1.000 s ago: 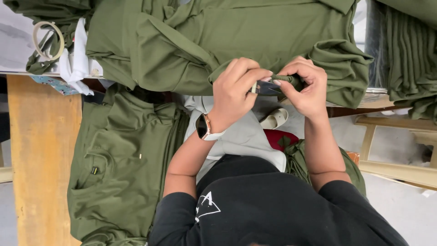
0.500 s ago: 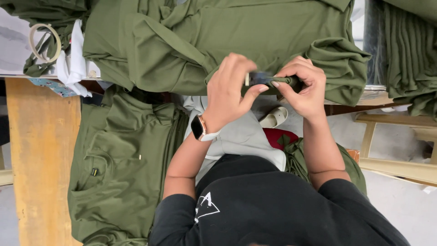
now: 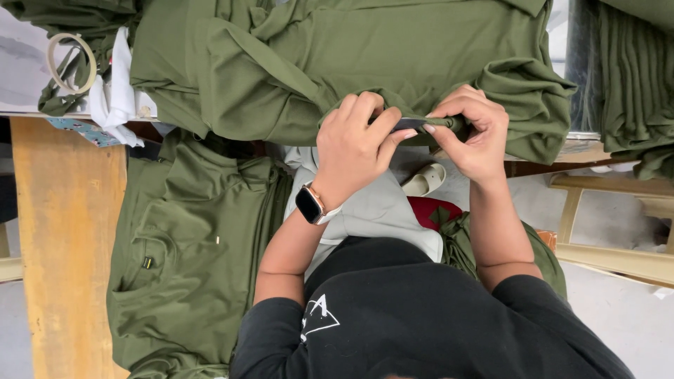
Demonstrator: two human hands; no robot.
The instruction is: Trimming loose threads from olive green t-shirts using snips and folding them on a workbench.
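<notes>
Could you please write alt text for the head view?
Both hands, left hand and right hand, pinch a small dark tool at the edge of an olive green garment on a table; more green garments hang beside.

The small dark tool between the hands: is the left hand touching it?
Touching. The head view shows the left hand with its thumb pressed on the small dark tool, at the edge of the green garment.
</notes>
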